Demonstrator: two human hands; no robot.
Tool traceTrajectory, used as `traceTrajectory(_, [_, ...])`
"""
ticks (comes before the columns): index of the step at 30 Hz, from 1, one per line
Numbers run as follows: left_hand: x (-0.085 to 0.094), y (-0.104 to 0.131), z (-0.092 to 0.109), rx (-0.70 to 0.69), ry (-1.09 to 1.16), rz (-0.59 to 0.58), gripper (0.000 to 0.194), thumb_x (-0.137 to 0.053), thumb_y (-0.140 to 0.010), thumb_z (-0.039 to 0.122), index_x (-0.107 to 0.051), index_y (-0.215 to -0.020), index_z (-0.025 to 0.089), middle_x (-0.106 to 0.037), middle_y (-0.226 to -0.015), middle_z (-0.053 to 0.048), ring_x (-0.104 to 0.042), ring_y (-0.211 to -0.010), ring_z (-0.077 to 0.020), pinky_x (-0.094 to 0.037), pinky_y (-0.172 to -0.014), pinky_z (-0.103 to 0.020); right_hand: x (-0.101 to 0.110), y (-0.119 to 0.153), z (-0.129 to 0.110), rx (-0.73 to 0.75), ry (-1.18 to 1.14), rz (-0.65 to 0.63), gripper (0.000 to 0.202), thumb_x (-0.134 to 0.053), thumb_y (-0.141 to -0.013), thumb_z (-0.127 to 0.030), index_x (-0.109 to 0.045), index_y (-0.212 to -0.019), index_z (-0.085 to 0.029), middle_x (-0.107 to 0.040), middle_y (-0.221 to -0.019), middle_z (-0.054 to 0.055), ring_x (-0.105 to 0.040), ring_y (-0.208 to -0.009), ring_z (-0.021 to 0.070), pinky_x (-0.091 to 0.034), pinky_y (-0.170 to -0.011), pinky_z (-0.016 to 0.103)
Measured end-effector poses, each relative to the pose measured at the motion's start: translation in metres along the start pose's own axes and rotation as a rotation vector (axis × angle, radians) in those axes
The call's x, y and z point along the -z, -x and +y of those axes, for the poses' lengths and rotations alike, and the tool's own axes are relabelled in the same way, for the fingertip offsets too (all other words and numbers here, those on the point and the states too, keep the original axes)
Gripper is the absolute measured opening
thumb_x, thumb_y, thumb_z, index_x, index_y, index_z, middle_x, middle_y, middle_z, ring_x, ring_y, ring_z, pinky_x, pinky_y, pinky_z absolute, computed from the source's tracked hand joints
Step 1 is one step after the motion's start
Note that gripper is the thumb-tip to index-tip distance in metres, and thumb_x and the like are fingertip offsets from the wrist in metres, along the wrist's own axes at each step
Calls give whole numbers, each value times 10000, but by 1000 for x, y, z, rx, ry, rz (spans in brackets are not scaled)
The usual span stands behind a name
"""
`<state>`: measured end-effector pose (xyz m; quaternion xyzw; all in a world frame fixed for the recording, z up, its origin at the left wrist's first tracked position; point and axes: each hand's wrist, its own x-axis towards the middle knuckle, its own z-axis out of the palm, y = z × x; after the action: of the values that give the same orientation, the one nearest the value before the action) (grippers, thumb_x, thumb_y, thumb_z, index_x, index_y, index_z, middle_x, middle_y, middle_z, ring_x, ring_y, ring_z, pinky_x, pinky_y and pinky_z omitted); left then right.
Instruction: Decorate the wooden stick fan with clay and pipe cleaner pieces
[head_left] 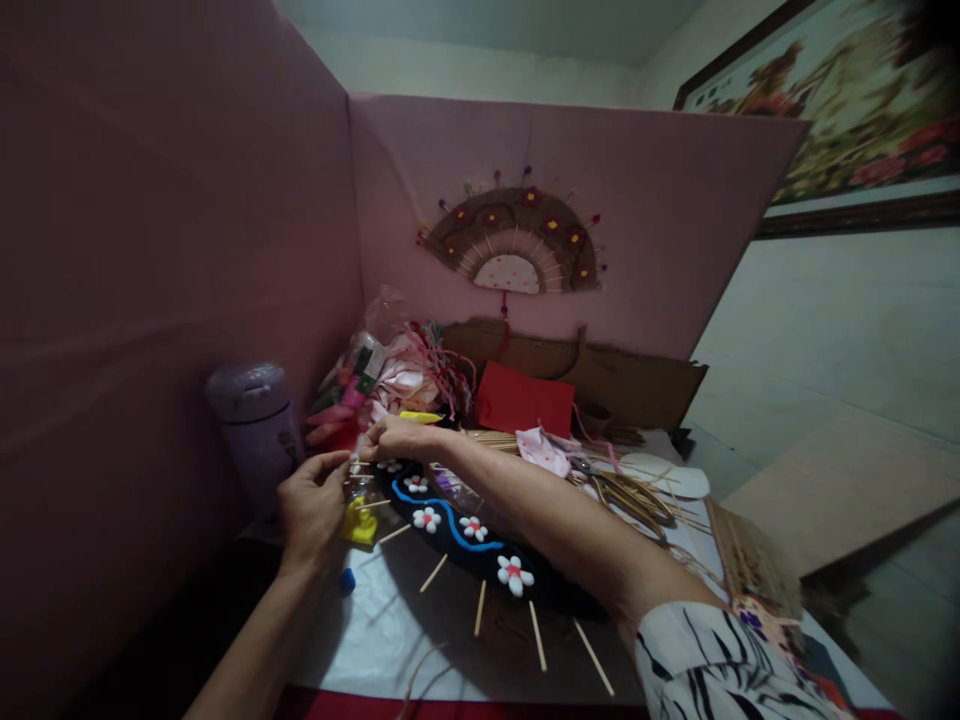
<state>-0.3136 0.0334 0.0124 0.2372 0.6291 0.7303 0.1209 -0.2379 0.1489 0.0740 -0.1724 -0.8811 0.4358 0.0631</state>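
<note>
A black fan-shaped piece [487, 560] lies on the table, with white clay flowers [514, 574], a wavy blue strip [450, 515] and several thin wooden sticks [433, 573] poking out along its near edge. At its far left end, my left hand [313, 508] has thumb and finger pinched together beside a stick tip. My right hand [399, 440] reaches across the fan and pinches at the same spot. A small whitish bit shows between the fingertips, too small to name. Just below them lies a yellow lump in clear wrapping [360, 522], with a small blue lump [347, 580] nearby.
A lidded lilac container [255, 430] stands at the left. Behind are pink fabric scraps [409, 370], a red card [523, 398], scissors [622, 492] and loose sticks. A finished brown fan [517, 225] hangs on the pink partition [660, 200].
</note>
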Motion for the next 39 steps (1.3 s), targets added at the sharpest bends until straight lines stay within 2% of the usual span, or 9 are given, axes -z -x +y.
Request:
traceTrajectory(12, [0, -4, -7, -35, -7, -11, 272, -677, -548, 321, -674, -744, 132, -652, -620, -23, -573, -505, -134, -432, -460, -225, -2, 0, 1, 30, 6, 13, 161, -555, -669, -103, -504, -523, -145, -415, -465, -78, -382, -505, 67, -345, -601, 201])
traceTrajectory(23, [0, 0, -3, -28, 2, -16, 251, -667, -552, 298, -665, -735, 127, -650, -604, -27, -580, -488, -141, -437, -446, -229, -2, 2, -3, 26, 18, 3, 150, -555, -666, -111, -494, -533, -140, -399, -478, -80, -351, -495, 59, -316, -538, 186])
traceTrajectory(39, [0, -3, -10, -38, -44, -27, 271, -658, -581, 324, -670, -773, 133, -649, -649, -35, -584, -544, -153, -441, -483, -239, -2, -2, 3, 20, 54, -13, 112, -547, -656, -131, -501, -554, -137, -392, -489, -75, -335, -500, 57, -291, -507, 183])
